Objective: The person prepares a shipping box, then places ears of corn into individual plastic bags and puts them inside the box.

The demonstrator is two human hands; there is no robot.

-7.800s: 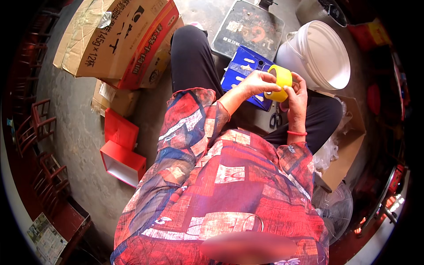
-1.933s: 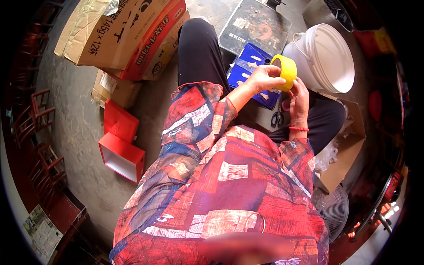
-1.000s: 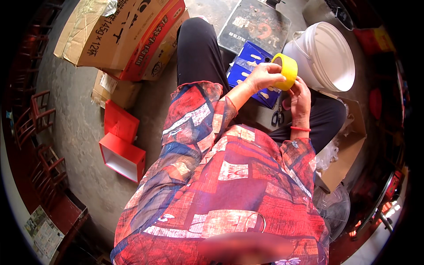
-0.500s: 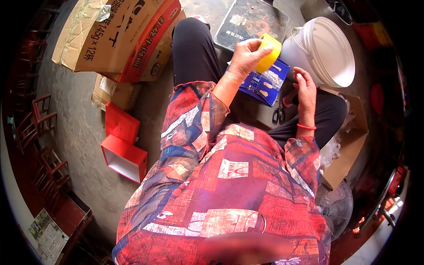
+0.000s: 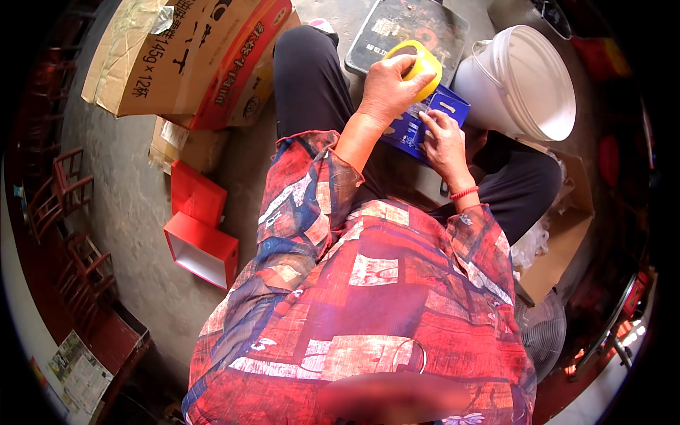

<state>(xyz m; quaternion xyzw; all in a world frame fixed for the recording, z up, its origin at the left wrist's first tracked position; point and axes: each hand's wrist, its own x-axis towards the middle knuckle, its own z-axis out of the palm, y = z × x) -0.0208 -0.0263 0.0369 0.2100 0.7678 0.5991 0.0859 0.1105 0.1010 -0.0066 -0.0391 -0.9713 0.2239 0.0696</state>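
Yellow tape roll (image 5: 419, 65) gripped in left hand (image 5: 386, 88), fingers curled round it, over blue box (image 5: 423, 122); box's long axis runs diagonally; right hand (image 5: 440, 136), fingers flat, presses box; roll moved fwd since 1 s ago.

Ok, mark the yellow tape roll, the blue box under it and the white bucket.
yellow tape roll (image 5: 425, 65), head view, on its outer yellow band beside the left hand's fingers.
blue box (image 5: 448, 108), head view, on its top face near the far corner.
white bucket (image 5: 485, 85), head view, on its outer side wall.

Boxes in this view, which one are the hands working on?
The small blue box on the lap, under both hands; the red boxes lie on the floor.
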